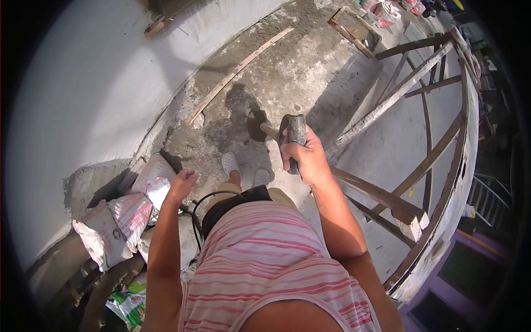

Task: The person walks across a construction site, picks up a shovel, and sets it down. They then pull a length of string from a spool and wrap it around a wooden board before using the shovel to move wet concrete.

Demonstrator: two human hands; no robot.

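My right hand is closed around a dark grey bar-shaped tool held in front of me at waist height. A short wooden handle with a dark rounded blade sticks out to its left; I cannot tell whether they are one tool. My left hand hangs at my side above the cement sacks, fingers loosely curled, holding nothing. My feet in white shoes stand on the rough grey concrete floor.
A white plastered wall curves along the left. A long wooden slat lies on the floor near it. A wooden box frame sits at the far end. Timber rails and the balcony edge run along the right.
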